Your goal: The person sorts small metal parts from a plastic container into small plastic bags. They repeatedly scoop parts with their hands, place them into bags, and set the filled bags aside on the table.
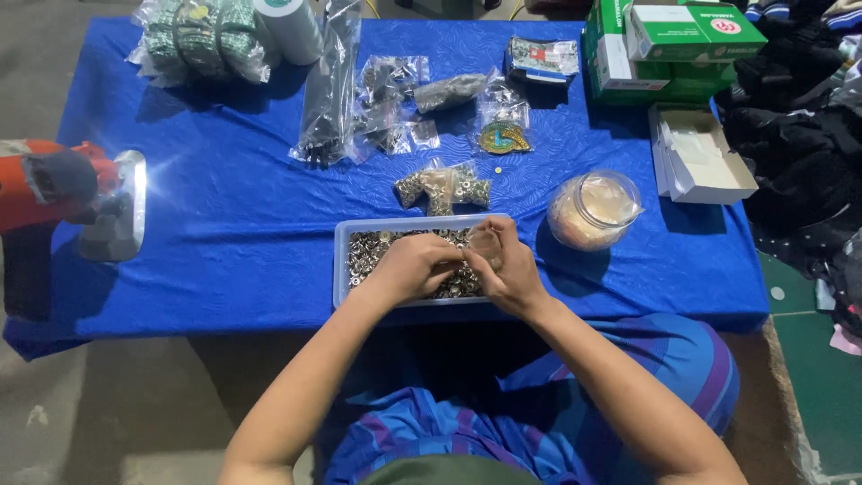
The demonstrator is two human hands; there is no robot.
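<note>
We see a counter under a blue cloth, with an open white box at the far right and a red tool at the left edge. Near the middle sits a tray full of small metal rings, and just right of it a lidded jar. Over the tray our left hand and right hand meet; the right fingers are clamped on a small clear bag, while the left fingers are pinched together at its mouth, on what we cannot tell.
</note>
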